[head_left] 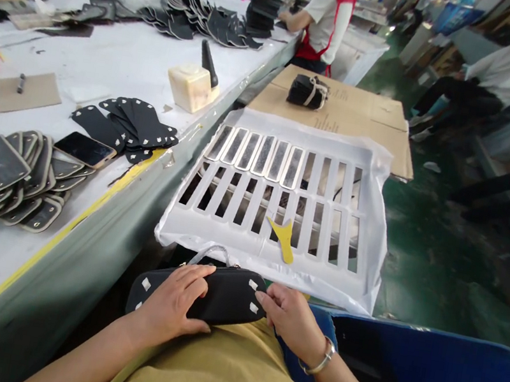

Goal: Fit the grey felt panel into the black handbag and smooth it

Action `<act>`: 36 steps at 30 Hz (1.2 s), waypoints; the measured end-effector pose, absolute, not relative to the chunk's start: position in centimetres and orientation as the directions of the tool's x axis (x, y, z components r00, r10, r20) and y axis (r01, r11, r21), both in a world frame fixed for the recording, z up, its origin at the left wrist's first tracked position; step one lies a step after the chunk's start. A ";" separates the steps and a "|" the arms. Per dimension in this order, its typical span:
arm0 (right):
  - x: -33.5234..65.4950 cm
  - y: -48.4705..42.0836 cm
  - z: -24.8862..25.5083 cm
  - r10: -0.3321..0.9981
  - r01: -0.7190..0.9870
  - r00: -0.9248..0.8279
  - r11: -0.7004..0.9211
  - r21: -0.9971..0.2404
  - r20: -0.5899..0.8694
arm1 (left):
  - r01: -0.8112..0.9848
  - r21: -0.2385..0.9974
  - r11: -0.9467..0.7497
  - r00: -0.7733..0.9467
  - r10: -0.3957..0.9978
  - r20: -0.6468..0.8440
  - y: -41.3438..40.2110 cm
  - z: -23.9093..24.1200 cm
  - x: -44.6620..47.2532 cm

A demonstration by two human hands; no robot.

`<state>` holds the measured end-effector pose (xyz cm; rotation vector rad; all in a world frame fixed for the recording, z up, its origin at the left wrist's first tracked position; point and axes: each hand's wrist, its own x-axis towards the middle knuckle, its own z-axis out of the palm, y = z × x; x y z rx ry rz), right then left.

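Across my lap lies a long black piece with rounded ends point(224, 305), perhaps the base of a bag, with small white tabs near both ends. My left hand point(177, 301) grips it from above, thumb along the near side and fingers over the top. At its right end, beside the white tabs, my right hand point(290, 316) is closed with thumb and forefinger together; anything between them is hidden. A pale looped strip point(211, 250) with small gold-coloured fittings shows behind the black piece. Beyond stands a white slotted rack point(266, 270) with a yellow forked piece point(284, 241) on it.
Several pale-edged rectangular plates point(263, 153) line the rack's far left. On the table at left are stacked dark panels point(34, 182), a phone point(84, 150) and a cream block point(189, 85). Cardboard point(359, 114) lies behind the rack; a blue bin point(429, 373) stands right. Co-workers are farther off.
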<state>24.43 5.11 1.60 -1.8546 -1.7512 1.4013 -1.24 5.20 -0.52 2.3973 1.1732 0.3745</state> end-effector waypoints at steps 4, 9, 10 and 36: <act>24.5 5.2 0.9 0.836 0.594 -0.174 -0.333 -0.732 -0.521 | 0.686 0.500 -0.529 0.605 0.796 0.013 5.3 -0.1 -1.7; 24.1 5.2 1.7 0.832 0.551 -0.170 -0.364 -0.751 -0.528 | 0.706 0.465 -0.533 0.601 0.799 0.003 4.9 0.3 -3.9; 23.8 5.2 2.4 0.832 0.531 -0.182 -0.366 -0.764 -0.525 | 0.697 0.468 -0.543 0.608 0.794 0.016 4.8 0.2 -4.3; 24.6 5.2 0.6 0.823 0.659 -0.151 -0.329 -0.676 -0.548 | 0.706 0.398 -0.586 0.641 0.768 -0.007 4.9 0.2 -3.4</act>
